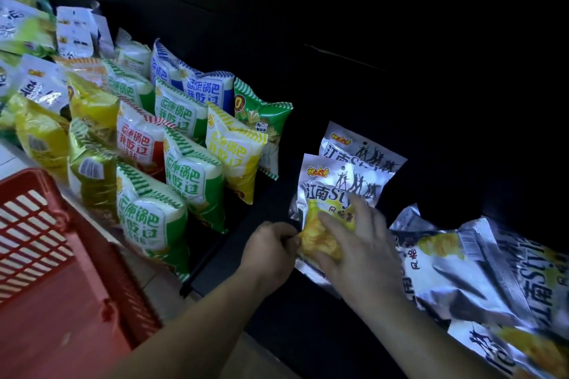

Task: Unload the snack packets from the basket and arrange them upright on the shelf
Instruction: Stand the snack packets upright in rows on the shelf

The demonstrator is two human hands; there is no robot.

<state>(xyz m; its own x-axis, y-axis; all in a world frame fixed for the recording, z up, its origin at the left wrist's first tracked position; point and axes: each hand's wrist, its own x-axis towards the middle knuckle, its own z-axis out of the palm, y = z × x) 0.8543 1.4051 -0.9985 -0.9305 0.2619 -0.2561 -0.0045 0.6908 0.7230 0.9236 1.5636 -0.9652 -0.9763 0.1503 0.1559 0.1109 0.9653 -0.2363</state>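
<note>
A silver and yellow snack packet (335,191) stands upright on the dark shelf (308,326), with a second identical packet (366,149) upright just behind it. My left hand (271,251) pinches the front packet's lower left corner. My right hand (358,243) lies over its lower front, fingers spread and bent around it. The red basket (46,255) sits at the lower left; its inside looks bare where visible.
Several more silver packets (492,280) lie flat in a heap at the right. Rows of green, yellow, red and blue snack bags (184,169) stand to the left. A black divider (215,249) separates them from the dark shelf section.
</note>
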